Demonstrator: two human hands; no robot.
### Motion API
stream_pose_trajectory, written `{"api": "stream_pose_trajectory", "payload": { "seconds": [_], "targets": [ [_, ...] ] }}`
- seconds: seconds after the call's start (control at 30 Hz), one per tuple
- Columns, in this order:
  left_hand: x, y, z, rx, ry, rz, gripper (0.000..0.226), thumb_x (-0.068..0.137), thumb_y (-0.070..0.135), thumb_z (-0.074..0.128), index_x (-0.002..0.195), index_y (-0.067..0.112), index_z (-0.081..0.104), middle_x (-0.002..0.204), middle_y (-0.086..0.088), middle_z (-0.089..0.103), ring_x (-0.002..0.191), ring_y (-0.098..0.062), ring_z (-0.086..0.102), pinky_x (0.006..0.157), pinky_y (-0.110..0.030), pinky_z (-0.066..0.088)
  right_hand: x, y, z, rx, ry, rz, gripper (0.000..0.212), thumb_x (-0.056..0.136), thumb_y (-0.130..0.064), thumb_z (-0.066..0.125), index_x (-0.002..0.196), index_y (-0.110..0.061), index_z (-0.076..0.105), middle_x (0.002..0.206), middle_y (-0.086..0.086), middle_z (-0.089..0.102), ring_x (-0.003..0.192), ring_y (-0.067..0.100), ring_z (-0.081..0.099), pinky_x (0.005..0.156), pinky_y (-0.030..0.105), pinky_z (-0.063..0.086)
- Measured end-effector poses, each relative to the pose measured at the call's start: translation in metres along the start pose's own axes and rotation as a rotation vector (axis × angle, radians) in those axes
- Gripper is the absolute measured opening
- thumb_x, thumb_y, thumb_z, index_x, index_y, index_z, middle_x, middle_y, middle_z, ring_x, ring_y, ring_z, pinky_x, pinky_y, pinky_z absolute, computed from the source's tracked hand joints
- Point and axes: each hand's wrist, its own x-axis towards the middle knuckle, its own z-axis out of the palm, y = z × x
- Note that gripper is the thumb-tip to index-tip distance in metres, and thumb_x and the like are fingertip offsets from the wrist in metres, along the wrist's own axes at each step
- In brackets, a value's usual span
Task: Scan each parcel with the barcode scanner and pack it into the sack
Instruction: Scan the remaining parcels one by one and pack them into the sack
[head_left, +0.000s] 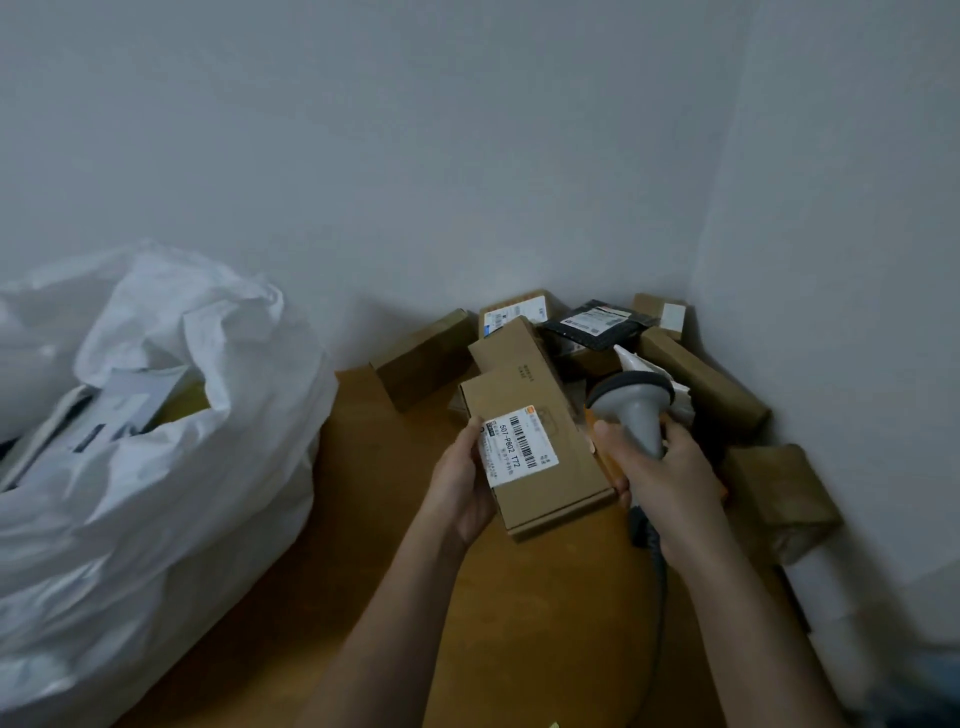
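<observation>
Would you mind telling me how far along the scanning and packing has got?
Done: the sack already holds some items at its open mouth. In hand: the left hand holds a box, label up, while the right hand grips the scanner beside it. Left: a pile of parcels in the corner.

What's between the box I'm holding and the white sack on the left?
In the head view, only bare wooden surface lies between the held box and the white sack. The left hand grips the box on that side.
</observation>
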Motion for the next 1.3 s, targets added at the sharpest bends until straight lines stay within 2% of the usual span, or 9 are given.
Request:
{"api": "stream_pose_trajectory", "payload": {
  "seconds": [0.1,0.23,0.33,0.4,0.53,0.6,0.73,0.83,1.3],
  "targets": [
    [-0.014,0.004,-0.008,-0.044,-0.02,0.013,0.038,0.104,0.033,0.039,0.127,0.006,0.054,0.116,-0.02,0.069,0.104,-0.033,0.069,0.08,-0.049,0.057,-0.011,-0.004,0.004,-0.008,-0.01,0.013,0.036,0.075,-0.054,0.075,0.088,-0.038,0.045,0.082,-0.004,0.06,0.069,0.01,0.06,0.051,0.024,0.043],
    [-0.027,0.007,-0.018,-0.223,-0.049,0.11,0.027,0.105,0.022,0.039,0.112,-0.001,0.051,0.112,-0.016,0.062,0.111,-0.032,0.064,0.076,-0.048,0.059,-0.021,-0.008,0.003,-0.119,-0.085,0.032,0.066,0.07,-0.051,0.081,0.121,-0.027,0.046,0.087,0.008,0.064,0.065,0.016,0.061,0.048,0.025,0.045],
    [-0.038,0.013,-0.029,-0.177,-0.147,0.165,0.016,0.102,0.017,0.043,0.096,0.005,0.051,0.08,-0.011,0.063,0.087,-0.022,0.067,0.074,-0.042,0.06,-0.028,-0.009,0.006,-0.145,-0.094,0.006,0.08,0.072,-0.04,0.084,0.138,-0.022,0.042,0.092,0.006,0.063,0.068,0.016,0.062,0.048,0.023,0.044],
    [-0.045,0.017,-0.038,-0.115,-0.17,0.212,0.005,0.098,0.009,0.046,0.098,0.005,0.05,0.085,-0.015,0.07,0.083,-0.025,0.07,0.074,-0.043,0.06,-0.031,-0.011,0.009,-0.126,-0.074,-0.026,0.082,0.075,-0.035,0.083,0.142,-0.022,0.038,0.101,0.006,0.06,0.078,0.02,0.062,0.054,0.027,0.047],
    [-0.059,0.034,-0.056,0.0,-0.172,0.353,0.05,0.095,0.012,0.053,0.143,0.01,0.038,0.084,-0.009,0.069,0.072,-0.018,0.069,0.081,-0.044,0.058,-0.036,-0.018,0.013,-0.041,-0.027,-0.077,0.057,0.08,-0.025,0.078,0.124,-0.026,0.043,0.093,0.015,0.061,0.071,0.023,0.059,0.06,0.04,0.051],
    [-0.066,0.044,-0.065,0.103,-0.105,0.38,0.058,0.089,0.025,0.063,0.143,0.014,0.045,0.102,-0.012,0.068,0.085,-0.02,0.07,0.077,-0.037,0.058,-0.037,-0.02,0.014,-0.05,0.0,-0.099,0.048,0.081,-0.023,0.076,0.115,-0.027,0.042,0.091,0.015,0.06,0.069,0.024,0.059,0.062,0.041,0.053],
    [-0.079,0.052,-0.076,0.277,0.054,0.367,0.055,0.079,0.034,0.07,0.128,0.01,0.061,0.103,-0.012,0.071,0.093,-0.023,0.072,0.071,-0.03,0.058,-0.042,-0.023,0.016,-0.067,0.07,-0.13,0.033,0.088,-0.025,0.07,0.11,-0.024,0.046,0.087,0.012,0.058,0.067,0.023,0.058,0.06,0.039,0.052],
    [-0.078,0.049,-0.081,0.252,0.167,0.367,0.044,0.093,0.022,0.061,0.132,0.005,0.054,0.116,-0.018,0.064,0.103,-0.029,0.068,0.075,-0.036,0.059,-0.05,-0.029,0.017,-0.043,0.061,-0.158,0.015,0.093,-0.036,0.061,0.095,-0.027,0.05,0.081,0.012,0.06,0.065,0.021,0.058,0.057,0.037,0.05],
    [-0.065,0.026,-0.076,-0.04,0.292,0.289,0.046,0.101,0.008,0.046,0.145,0.003,0.035,0.127,-0.023,0.055,0.111,-0.033,0.06,0.09,-0.043,0.054,-0.1,-0.074,0.003,-0.073,-0.334,-0.232,0.026,0.099,-0.042,0.048,0.095,-0.023,0.065,0.063,0.005,0.065,0.055,0.013,0.06,0.056,0.031,0.05]
  ]
}}
